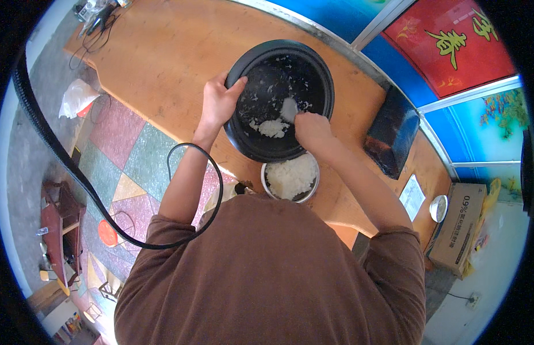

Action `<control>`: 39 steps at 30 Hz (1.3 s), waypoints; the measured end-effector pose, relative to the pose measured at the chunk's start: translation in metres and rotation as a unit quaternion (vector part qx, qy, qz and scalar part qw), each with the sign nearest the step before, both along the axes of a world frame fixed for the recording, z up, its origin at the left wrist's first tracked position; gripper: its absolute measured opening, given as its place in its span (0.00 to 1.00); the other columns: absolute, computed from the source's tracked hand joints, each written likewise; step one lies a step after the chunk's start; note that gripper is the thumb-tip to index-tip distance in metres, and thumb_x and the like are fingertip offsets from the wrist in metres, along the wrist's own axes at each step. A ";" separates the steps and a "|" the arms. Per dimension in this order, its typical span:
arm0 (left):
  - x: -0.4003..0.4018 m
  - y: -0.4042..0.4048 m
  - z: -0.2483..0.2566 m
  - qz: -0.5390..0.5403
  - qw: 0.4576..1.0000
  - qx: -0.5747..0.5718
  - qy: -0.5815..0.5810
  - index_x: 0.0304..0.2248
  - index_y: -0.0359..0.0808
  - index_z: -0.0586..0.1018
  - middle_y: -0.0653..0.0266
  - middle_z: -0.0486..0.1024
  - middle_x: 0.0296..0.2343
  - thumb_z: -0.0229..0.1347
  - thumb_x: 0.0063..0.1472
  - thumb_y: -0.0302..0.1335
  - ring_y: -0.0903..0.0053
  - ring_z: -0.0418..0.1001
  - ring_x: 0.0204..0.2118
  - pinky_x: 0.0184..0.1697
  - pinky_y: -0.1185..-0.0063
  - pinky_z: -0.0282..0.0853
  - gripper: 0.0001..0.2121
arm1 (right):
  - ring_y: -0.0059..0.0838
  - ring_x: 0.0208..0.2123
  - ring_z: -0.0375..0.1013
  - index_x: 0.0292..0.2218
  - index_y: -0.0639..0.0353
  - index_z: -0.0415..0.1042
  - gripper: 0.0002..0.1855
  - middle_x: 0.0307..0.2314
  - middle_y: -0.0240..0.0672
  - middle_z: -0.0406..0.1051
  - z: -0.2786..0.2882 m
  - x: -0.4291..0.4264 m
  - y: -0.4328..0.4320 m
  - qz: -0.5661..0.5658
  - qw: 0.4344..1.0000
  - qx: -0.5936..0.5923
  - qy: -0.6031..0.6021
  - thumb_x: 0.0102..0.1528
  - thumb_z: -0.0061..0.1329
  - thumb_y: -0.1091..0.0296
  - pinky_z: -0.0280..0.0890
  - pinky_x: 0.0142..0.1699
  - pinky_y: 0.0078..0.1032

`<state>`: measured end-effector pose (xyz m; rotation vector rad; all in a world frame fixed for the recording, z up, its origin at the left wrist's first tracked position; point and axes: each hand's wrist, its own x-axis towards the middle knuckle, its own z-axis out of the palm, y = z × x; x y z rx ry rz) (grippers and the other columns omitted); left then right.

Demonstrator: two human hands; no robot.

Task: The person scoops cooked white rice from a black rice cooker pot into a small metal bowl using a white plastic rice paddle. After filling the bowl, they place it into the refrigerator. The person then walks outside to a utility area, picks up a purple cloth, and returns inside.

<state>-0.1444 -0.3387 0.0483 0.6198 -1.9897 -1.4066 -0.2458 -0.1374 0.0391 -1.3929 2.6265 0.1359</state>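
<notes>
A dark round pot (262, 82) is tilted over the wooden table, with scattered grains and a small heap of cooked white rice (271, 128) inside. My left hand (219, 101) grips its left rim, thumb over the edge. Inside the right part of the pot, my right hand (313, 129) holds a pale rice paddle (289, 110), its blade beside the heap. Just below the pot, nearer my body, a round bowl (317, 183) holds a large mound of white rice (292, 176); the pot's rim partly overlaps the bowl in view.
On the wooden table (155, 56) lie a dark glossy object (392, 129) and a sheet of paper (412, 197). A small white bowl (438, 208) stands near a cardboard box (459, 228) at the right. Cables (104, 36) lie at the far left corner; a black cord (73, 172) crosses the view.
</notes>
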 end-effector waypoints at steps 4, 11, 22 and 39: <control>0.001 0.000 0.000 0.005 0.999 0.000 -0.033 0.27 0.25 0.76 0.61 0.72 0.15 0.56 0.51 0.30 0.83 0.67 0.19 0.23 0.80 0.64 0.12 | 0.49 0.32 0.72 0.28 0.70 0.73 0.11 0.25 0.53 0.71 -0.004 0.009 -0.004 -0.056 0.988 -0.020 -0.143 0.47 0.40 0.73 0.67 0.37 0.40; -0.008 -0.008 -0.002 0.004 0.997 0.079 0.018 0.30 0.25 0.76 0.62 0.74 0.19 0.55 0.52 0.27 0.84 0.68 0.21 0.25 0.81 0.65 0.11 | 0.49 0.34 0.70 0.39 0.59 0.70 0.13 0.30 0.52 0.70 -0.015 -0.001 -0.015 -0.050 0.916 -0.106 -0.383 0.52 0.41 0.69 0.64 0.39 0.36; -0.015 -0.046 -0.026 0.005 0.987 0.160 -0.022 0.28 0.24 0.75 0.64 0.73 0.19 0.55 0.52 0.28 0.83 0.68 0.21 0.23 0.82 0.64 0.11 | 0.13 0.11 0.53 0.51 0.52 0.63 0.19 0.12 0.25 0.57 0.020 -0.011 -0.022 0.003 0.799 -0.065 -0.597 0.57 0.37 0.69 0.51 0.15 0.16; 0.031 -0.046 -0.010 0.080 0.980 0.182 0.011 0.30 0.22 0.75 0.63 0.73 0.21 0.56 0.53 0.28 0.82 0.69 0.22 0.23 0.82 0.65 0.13 | 0.09 0.12 0.55 0.52 0.58 0.59 0.22 0.13 0.22 0.59 0.034 0.026 0.118 -0.257 0.687 -0.272 -0.623 0.58 0.39 0.64 0.49 0.16 0.09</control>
